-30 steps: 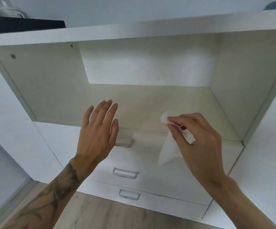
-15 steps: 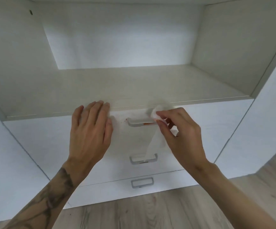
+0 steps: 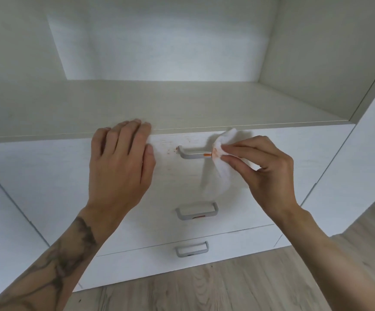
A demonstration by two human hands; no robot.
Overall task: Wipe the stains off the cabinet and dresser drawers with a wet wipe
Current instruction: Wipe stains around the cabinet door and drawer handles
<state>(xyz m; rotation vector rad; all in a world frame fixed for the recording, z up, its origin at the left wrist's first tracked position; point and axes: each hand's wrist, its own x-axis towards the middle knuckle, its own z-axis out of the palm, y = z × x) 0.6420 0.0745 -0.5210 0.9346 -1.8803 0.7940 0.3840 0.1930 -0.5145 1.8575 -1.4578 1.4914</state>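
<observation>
Wipe (image 3: 223,176) rubbed onto grey handle (image 3: 193,154), orange-smeared, right hand (image 3: 269,173) pinching it, left hand (image 3: 119,167) flat

Head camera, downward, close to drawers (image 3: 171,187)

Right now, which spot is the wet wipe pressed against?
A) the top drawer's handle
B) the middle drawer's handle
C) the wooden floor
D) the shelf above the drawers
A: the right hand pinches the wet wipe against the right end of the top drawer's handle, beside an orange stain.
</observation>
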